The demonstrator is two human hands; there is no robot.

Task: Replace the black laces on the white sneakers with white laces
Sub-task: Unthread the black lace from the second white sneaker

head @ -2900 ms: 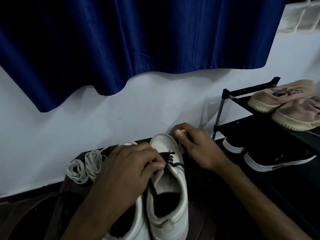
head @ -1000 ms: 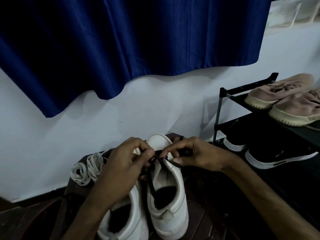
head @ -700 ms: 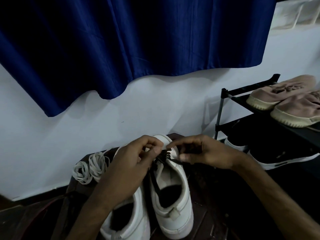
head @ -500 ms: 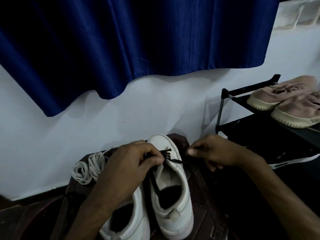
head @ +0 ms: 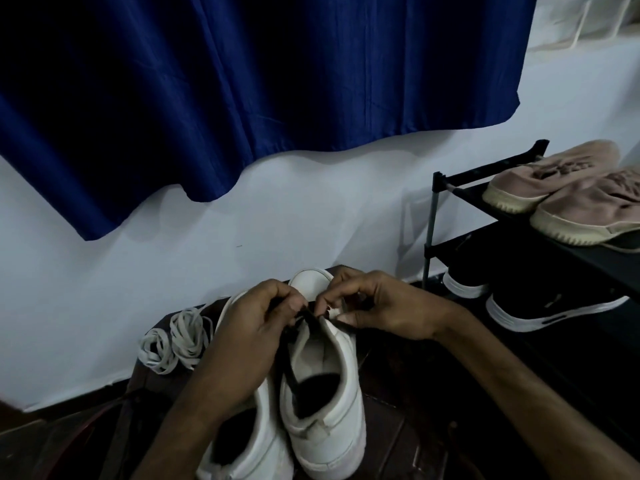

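Pulling the black lace out of the white shoe.
The left hand and right hand each pinch the lace near the toe, likely to tug it loose. White laces wait coiled by the table's far left edge.

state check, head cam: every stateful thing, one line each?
black lace: partly unthreaded, pinched by both hands at the eyelets.
left hand: fingers pinching the lace.
right hand: fingers pinching the lace.
laced sneaker: upright, tongue exposed.
other sneaker: upright alongside, lacing hidden.
white laces: two coils, unused.
pink shoes: on the rack top shelf.
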